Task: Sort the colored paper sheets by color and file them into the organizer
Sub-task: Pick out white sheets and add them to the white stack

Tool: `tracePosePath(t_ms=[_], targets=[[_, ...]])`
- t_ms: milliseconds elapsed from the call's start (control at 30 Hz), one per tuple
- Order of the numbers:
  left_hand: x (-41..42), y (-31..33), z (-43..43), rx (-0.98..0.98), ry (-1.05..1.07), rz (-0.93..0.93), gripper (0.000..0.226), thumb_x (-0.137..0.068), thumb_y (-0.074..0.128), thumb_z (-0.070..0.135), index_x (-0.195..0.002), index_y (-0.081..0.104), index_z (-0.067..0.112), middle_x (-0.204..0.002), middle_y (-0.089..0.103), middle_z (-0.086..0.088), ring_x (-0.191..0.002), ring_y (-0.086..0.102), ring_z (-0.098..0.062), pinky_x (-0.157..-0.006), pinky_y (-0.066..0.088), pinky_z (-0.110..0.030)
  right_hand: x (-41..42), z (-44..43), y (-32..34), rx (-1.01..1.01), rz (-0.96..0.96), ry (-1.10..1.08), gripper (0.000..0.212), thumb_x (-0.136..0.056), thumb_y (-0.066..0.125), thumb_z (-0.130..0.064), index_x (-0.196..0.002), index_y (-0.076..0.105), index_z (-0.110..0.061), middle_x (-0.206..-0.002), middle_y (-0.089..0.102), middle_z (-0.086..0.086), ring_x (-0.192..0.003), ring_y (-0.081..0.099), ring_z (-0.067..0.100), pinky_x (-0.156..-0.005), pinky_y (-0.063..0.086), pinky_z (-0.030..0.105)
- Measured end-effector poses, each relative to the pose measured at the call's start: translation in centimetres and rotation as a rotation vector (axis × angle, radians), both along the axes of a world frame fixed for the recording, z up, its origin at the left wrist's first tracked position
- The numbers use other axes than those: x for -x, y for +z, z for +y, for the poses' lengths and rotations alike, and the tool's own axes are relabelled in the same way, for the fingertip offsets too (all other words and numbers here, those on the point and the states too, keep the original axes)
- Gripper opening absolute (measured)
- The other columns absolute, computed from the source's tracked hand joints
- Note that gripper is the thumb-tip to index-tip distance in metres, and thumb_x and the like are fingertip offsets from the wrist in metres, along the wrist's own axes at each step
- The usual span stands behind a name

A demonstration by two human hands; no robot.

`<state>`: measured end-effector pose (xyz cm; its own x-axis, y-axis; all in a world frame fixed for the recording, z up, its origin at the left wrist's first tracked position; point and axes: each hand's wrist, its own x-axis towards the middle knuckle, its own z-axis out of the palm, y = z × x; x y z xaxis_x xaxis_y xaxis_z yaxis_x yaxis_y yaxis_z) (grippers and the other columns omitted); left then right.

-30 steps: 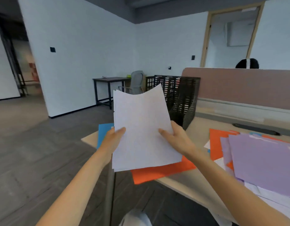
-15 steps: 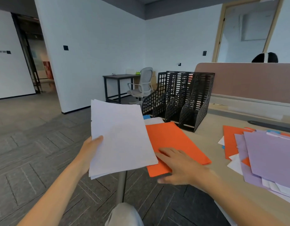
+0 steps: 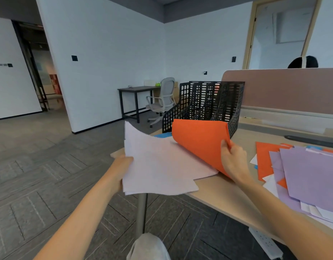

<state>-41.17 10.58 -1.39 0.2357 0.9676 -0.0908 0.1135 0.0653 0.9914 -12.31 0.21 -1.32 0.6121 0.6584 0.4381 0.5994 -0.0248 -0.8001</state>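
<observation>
L hand (image 3: pixel 122 166) grips pale white paper stack (image 3: pixel 158 166) at its left edge; R hand (image 3: pixel 232 160) fingers pinch curled orange paper sheets (image 3: pixel 199 139) w/ black mesh file organizer (image 3: pixel 208 104) just behind.

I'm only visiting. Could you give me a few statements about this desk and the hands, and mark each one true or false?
1. The left hand holds a white stack. True.
2. The right hand lies flat on the desk. False: it grips orange sheets, which curl upward.
3. The organizer is black and stands behind the orange sheets. True.
4. Purple sheets stand in the organizer. False: they lie on the desk, to the right.
</observation>
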Motion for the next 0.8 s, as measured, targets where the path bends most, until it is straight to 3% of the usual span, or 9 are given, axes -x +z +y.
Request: tracePosePath(t_ms=[100,200,333,433,500,567,633,700,800], targets=[[-3.5,0.0,1.3,0.042,-0.039,0.078,0.03,-0.097,0.036,0.01,-0.116,0.06,0.011,-0.111,0.069,-0.013,-0.103,0.065,-0.031,-0.088,0.055,-0.045,0.1,-0.1,0.0,0.01,-0.041,0.018,0.041,-0.104,0.033,-0.029,-0.085,0.056,-0.001,-0.069,0.058,0.009,-0.064,0.052,0.022,-0.058,0.038,0.036],[-6.2,0.0,2.7,0.087,-0.042,0.109,0.03,-0.098,0.032,0.012,-0.117,0.056,0.012,-0.108,0.067,-0.012,-0.1,0.064,-0.029,-0.078,0.057,-0.042,0.1,0.4,0.0,0.006,-0.091,0.032,0.039,-0.104,0.033,-0.029,-0.084,0.055,-0.003,-0.07,0.059,0.009,-0.067,0.055,0.028,-0.061,0.042,0.04],[-8.5,-0.5,4.0,0.148,-0.03,0.094,0.035,-0.098,0.03,0.009,-0.122,0.055,0.006,-0.11,0.067,-0.016,-0.099,0.064,-0.031,-0.081,0.056,-0.041,0.1,0.5,-0.6,0.001,-0.157,0.086,0.035,-0.103,0.036,-0.027,-0.08,0.05,-0.006,-0.065,0.054,0.003,-0.064,0.052,0.028,-0.058,0.035,0.038],[-9.6,-0.4,3.9,0.145,-0.017,0.102,0.029,-0.101,0.032,0.017,-0.114,0.056,0.006,-0.099,0.065,-0.014,-0.084,0.062,-0.026,-0.066,0.053,-0.033,0.2,0.4,-1.9,0.026,-0.313,0.203,0.024,-0.102,0.041,-0.025,-0.088,0.055,-0.014,-0.067,0.054,-0.003,-0.062,0.051,0.02,-0.059,0.036,0.037],[-9.6,-0.6,4.0,0.133,-0.04,0.14,0.035,-0.102,0.034,0.035,-0.114,0.057,0.011,-0.102,0.067,-0.013,-0.089,0.063,-0.026,-0.076,0.055,-0.035,0.3,0.1,-2.7,0.05,-0.393,0.309,0.015,-0.101,0.044,-0.027,-0.096,0.058,-0.025,-0.081,0.059,-0.01,-0.073,0.054,0.012,-0.066,0.04,0.034],[-8.9,-1.4,5.1,0.066,-0.041,0.255,0.038,-0.096,0.038,0.039,-0.118,0.055,0.013,-0.107,0.066,-0.014,-0.097,0.064,-0.03,-0.089,0.054,-0.043,0.4,-0.4,-3.1,0.086,-0.445,0.397,0.014,-0.099,0.047,-0.03,-0.103,0.061,-0.03,-0.097,0.064,-0.011,-0.089,0.056,0.01,-0.077,0.042,0.03],[-8.3,-2.0,5.9,-0.021,-0.01,0.375,0.034,-0.092,0.04,0.03,-0.117,0.053,0.011,-0.104,0.064,-0.015,-0.09,0.065,-0.03,-0.076,0.058,-0.039,0.4,-0.6,-3.4,0.153,-0.511,0.421,0.023,-0.097,0.051,-0.033,-0.115,0.063,-0.025,-0.115,0.065,-0.007,-0.107,0.055,0.014,-0.089,0.041,0.027],[-7.9,-1.9,5.3,-0.05,-0.003,0.455,0.021,-0.094,0.036,0.017,-0.105,0.051,0.007,-0.087,0.062,-0.015,-0.065,0.06,-0.024,-0.046,0.05,-0.024,0.3,-0.6,-3.9,0.203,-0.603,0.431,0.034,-0.093,0.056,-0.032,-0.125,0.061,-0.021,-0.127,0.062,-0.005,-0.119,0.052,0.015,-0.099,0.038,0.024],[-7.7,-2.5,5.1,-0.084,0.028,0.582,0.019,-0.096,0.031,0.006,-0.084,0.047,0.005,-0.061,0.048,-0.011,-0.046,0.04,-0.019,-0.041,0.032,-0.022,0.4,-0.4,-4.6,0.277,-0.683,0.505,0.043,-0.088,0.057,-0.027,-0.13,0.059,-0.023,-0.136,0.056,-0.006,-0.126,0.047,0.013,-0.107,0.034,0.024]])
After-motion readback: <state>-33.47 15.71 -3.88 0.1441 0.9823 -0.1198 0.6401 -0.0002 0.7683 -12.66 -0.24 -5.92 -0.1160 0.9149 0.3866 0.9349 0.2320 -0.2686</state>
